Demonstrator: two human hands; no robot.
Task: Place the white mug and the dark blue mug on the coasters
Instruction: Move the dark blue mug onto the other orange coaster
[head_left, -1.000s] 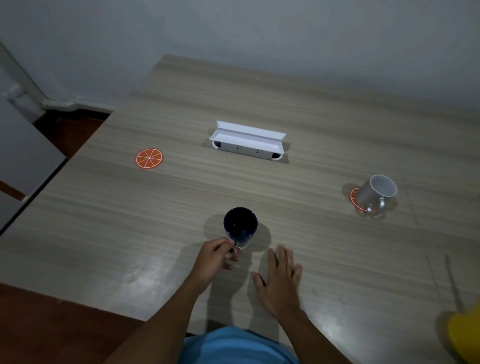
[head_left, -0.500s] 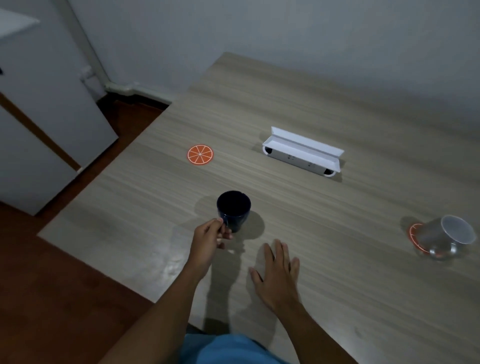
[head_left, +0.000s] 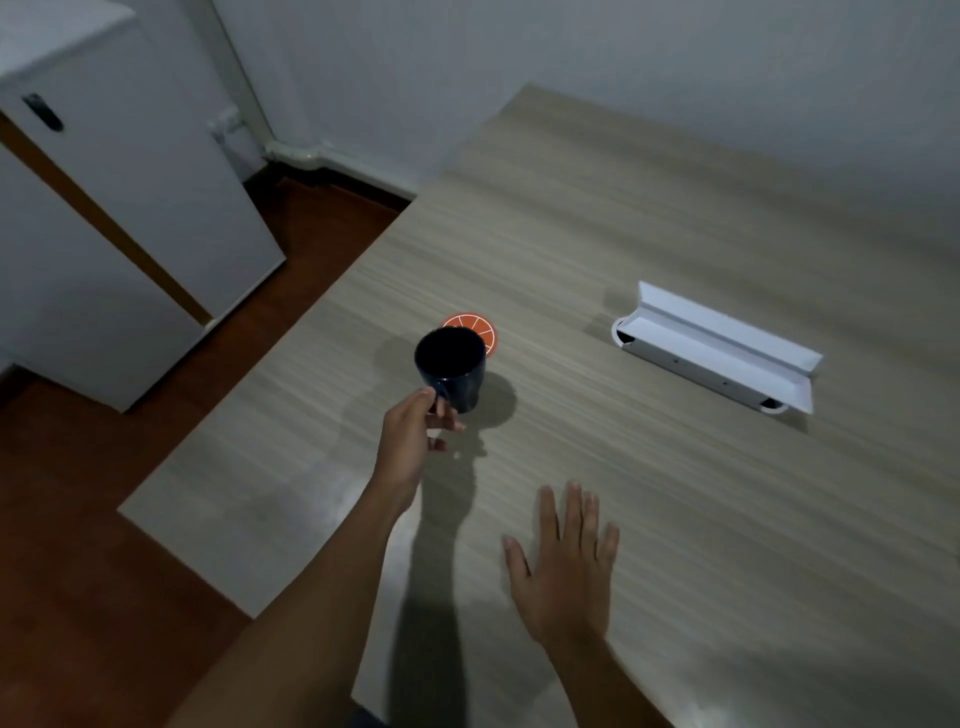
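My left hand (head_left: 413, 441) grips the handle of the dark blue mug (head_left: 453, 368) and holds it upright above the table. Just behind the mug lies an orange-slice coaster (head_left: 480, 328), partly covered by the mug's rim from this angle. My right hand (head_left: 566, 564) lies flat on the table with fingers spread and holds nothing. The white mug and the second coaster are out of view.
The wooden table (head_left: 649, 223) runs to the wall at the back; its left edge drops to a red-brown floor. A white open box (head_left: 719, 347) lies to the right of the coaster. A white cabinet (head_left: 104, 223) stands at the left.
My left hand has carried the dark blue mug forward and left, up to the orange coaster. The view has turned left, so the white mug has left the frame. My right hand stays flat.
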